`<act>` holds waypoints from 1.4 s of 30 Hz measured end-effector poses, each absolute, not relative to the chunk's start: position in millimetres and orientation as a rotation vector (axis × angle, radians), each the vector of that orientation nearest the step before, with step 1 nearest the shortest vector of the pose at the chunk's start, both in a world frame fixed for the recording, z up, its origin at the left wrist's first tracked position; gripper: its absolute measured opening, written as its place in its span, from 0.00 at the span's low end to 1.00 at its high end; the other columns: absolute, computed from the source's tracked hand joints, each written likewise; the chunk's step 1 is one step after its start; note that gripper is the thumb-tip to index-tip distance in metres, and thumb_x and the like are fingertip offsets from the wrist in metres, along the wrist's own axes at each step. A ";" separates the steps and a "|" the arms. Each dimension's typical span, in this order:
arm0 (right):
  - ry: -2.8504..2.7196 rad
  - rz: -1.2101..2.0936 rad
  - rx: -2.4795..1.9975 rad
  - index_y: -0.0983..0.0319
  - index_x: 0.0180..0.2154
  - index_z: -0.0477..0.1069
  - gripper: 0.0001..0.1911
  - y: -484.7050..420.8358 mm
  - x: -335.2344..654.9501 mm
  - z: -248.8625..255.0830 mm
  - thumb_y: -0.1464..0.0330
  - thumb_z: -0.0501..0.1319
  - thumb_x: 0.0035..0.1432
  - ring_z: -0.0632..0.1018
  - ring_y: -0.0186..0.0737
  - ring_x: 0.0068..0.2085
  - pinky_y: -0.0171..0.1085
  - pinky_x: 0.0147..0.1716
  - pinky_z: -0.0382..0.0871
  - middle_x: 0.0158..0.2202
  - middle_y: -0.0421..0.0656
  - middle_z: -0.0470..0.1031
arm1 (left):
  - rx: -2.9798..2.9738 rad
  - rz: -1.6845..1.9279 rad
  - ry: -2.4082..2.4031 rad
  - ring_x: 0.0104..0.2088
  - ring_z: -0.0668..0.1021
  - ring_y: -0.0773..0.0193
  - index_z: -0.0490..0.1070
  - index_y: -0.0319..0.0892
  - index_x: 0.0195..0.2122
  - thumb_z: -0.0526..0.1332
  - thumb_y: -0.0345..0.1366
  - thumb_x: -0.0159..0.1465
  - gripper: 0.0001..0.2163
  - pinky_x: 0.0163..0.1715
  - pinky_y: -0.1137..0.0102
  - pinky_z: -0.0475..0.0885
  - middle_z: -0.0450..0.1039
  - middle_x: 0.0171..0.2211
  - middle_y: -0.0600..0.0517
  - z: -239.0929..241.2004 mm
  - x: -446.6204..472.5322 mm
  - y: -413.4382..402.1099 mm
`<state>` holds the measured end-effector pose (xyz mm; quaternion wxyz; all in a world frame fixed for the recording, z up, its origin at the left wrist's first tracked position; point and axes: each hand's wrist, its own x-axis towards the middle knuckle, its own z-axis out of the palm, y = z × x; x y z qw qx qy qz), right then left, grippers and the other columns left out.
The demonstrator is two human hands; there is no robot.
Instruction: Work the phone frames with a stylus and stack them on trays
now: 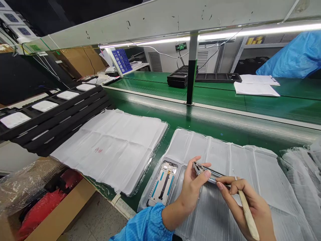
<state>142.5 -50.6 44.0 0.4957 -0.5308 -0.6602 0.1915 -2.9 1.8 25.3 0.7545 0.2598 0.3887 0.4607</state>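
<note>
- My left hand has its grip closed on a narrow metal phone frame, pinched between thumb and fingers and tilted so I see it nearly edge-on.
- My right hand has its grip closed on a pale stick, with its thin tip up near the frame; my right fingertips sit just at the frame's end.
- A blue sleeve covers my left forearm.
- Under my hands lies a clear plastic tray sheet, and a second phone frame rests face up in one of its pockets, just left of my left hand (its inside shows teal strips).
- More clear plastic is bunched at the right.
- Left of that, a stack of white sheets in plastic lies on the green table.
- Below the table edge, a cardboard box holds bubble wrap and something red.
- Beyond the stack, a black rack carries white pieces.
- Farther along, past a dark post, are black trays, papers and a blue cover.
</note>
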 end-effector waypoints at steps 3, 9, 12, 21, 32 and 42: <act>-1.718 0.316 -1.261 0.61 0.37 0.57 0.16 -45.5 158.9 36.6 0.64 0.61 0.77 0.81 0.32 0.45 0.21 0.44 0.73 0.48 0.45 0.78 | 0.484 1.046 0.865 0.46 0.76 0.58 0.59 0.37 0.64 0.77 0.58 0.49 0.49 0.53 0.60 0.70 0.73 0.59 0.36 24.9 -3.4 4.5; -1.760 0.250 -1.491 0.59 0.39 0.58 0.22 -40.0 180.6 25.4 0.50 0.59 0.77 0.82 0.36 0.48 0.23 0.36 0.75 0.56 0.43 0.75 | 0.248 1.091 0.819 0.51 0.78 0.50 0.65 0.32 0.59 0.78 0.62 0.44 0.51 0.53 0.58 0.73 0.74 0.57 0.31 25.2 -4.1 12.4; -1.712 0.324 -1.466 0.59 0.39 0.58 0.21 -37.3 180.0 18.6 0.51 0.57 0.78 0.79 0.40 0.53 0.23 0.38 0.76 0.55 0.44 0.75 | 0.138 1.097 0.776 0.51 0.79 0.49 0.68 0.33 0.58 0.80 0.59 0.41 0.50 0.53 0.59 0.73 0.75 0.57 0.32 23.9 -4.3 16.1; -1.723 -0.015 -1.478 0.59 0.39 0.55 0.28 -27.9 154.5 20.8 0.42 0.53 0.77 0.84 0.41 0.37 0.26 0.21 0.72 0.59 0.55 0.71 | -0.005 1.052 0.386 0.51 0.80 0.52 0.79 0.37 0.53 0.52 0.63 0.72 0.32 0.56 0.59 0.72 0.78 0.54 0.40 28.3 -11.2 22.9; -1.756 -0.026 -1.355 0.64 0.50 0.64 0.14 -31.6 151.3 21.7 0.58 0.54 0.81 0.72 0.52 0.63 0.36 0.51 0.78 0.69 0.57 0.58 | -0.030 0.840 0.462 0.55 0.79 0.44 0.76 0.35 0.60 0.40 0.65 0.74 0.40 0.57 0.50 0.71 0.74 0.59 0.35 22.6 -15.8 29.4; -1.690 0.025 -1.253 0.59 0.67 0.67 0.18 -48.4 154.2 38.7 0.66 0.50 0.83 0.77 0.42 0.54 0.35 0.51 0.72 0.54 0.47 0.73 | 0.085 0.816 0.582 0.56 0.80 0.45 0.73 0.38 0.64 0.37 0.69 0.70 0.44 0.58 0.53 0.71 0.74 0.60 0.36 27.7 -13.5 26.4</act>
